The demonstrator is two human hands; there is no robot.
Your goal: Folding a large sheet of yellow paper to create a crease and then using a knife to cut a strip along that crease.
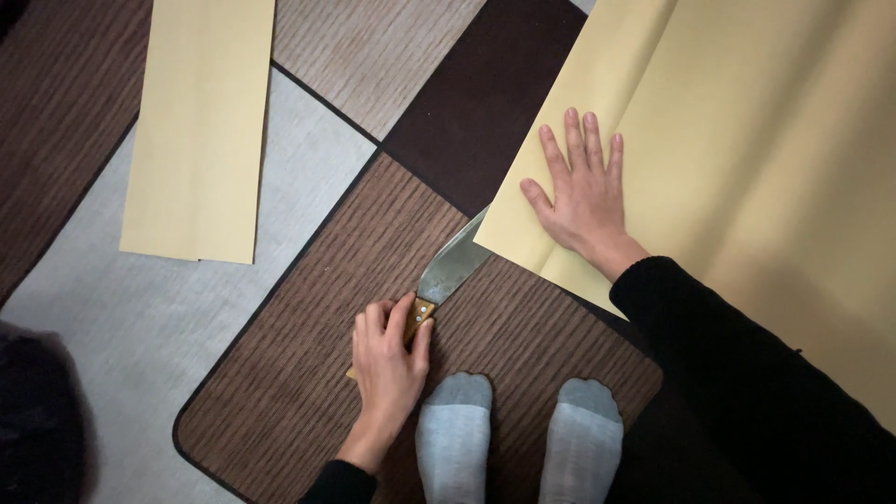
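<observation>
My left hand is closed around the wooden handle of a knife that lies on a brown ribbed rug patch. The broad grey blade points up and right, and its tip slips into the folded edge of a large pale yellow paper sheet. On that sheet, near its lower left corner, my right hand lies flat, palm down, fingers spread. It holds nothing.
A separate long strip of yellow paper lies at the upper left across grey and brown rug patches. My two feet in grey socks rest on the rug just below the knife. A dark shape sits at the lower left edge.
</observation>
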